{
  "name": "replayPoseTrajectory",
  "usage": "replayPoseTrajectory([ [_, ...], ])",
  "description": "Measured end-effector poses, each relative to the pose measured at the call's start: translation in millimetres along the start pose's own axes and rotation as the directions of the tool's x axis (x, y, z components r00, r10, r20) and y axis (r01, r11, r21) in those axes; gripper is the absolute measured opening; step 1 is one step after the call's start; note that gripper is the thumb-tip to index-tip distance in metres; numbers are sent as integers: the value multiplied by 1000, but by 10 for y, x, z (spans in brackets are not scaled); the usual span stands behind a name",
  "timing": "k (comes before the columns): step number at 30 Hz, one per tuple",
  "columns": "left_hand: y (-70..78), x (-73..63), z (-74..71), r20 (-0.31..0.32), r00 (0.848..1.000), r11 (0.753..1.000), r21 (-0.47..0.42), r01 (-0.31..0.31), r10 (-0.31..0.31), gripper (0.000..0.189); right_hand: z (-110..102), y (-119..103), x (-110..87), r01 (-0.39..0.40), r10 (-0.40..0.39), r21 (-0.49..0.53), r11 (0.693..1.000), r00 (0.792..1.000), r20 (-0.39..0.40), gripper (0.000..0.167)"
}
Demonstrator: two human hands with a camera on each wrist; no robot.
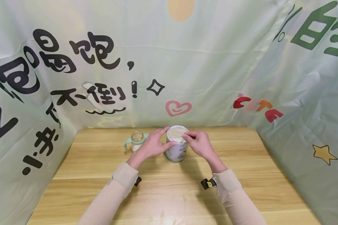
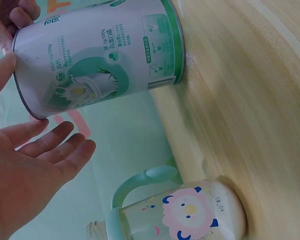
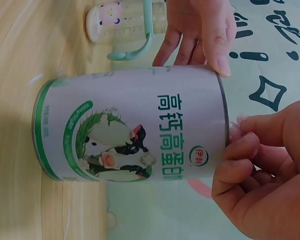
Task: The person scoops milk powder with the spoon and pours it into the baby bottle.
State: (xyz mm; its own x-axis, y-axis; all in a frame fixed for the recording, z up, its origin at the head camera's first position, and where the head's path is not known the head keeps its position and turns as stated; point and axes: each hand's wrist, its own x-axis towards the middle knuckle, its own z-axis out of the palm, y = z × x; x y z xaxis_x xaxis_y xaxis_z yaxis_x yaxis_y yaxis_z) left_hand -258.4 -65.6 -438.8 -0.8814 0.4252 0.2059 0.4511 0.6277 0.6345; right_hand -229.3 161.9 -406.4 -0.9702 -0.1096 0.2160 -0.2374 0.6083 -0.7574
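The can (image 3: pixel 155 125) stands on the table (image 3: pixel 20 200), cow picture (image 3: pixel 122 142) showing. The left hand (image 3: pixel 197 30) touches its top edge with the thumb; the right hand (image 3: pixel 270 170) bunches its curled fingers there. Behind are the bottle (image 3: pixel 127 22) and printed cloth (image 3: pixel 155 212).

Looks like a tall, round can (image 1: pixel 176 152), whitish, with a green band at the bottom. Stands upright on the wooden table (image 1: pixel 163 193), toward the far side, about midway between left and right. Bears large dark green characters and a black-and-white cow on grass on the near right side, and a round green picture with small print toward the left. Shows a pale cover (image 1: pixel 176 132) inside the top rim, partly hidden toward the near right.
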Motion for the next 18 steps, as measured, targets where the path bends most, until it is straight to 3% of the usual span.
replayPoseTrajectory([
  [18, 13, -9, 4, 8, 1000, 1000, -1, 9, -9, 83, 9, -21, -4, -32, 31, 22, 999, 999, 24, 25],
])
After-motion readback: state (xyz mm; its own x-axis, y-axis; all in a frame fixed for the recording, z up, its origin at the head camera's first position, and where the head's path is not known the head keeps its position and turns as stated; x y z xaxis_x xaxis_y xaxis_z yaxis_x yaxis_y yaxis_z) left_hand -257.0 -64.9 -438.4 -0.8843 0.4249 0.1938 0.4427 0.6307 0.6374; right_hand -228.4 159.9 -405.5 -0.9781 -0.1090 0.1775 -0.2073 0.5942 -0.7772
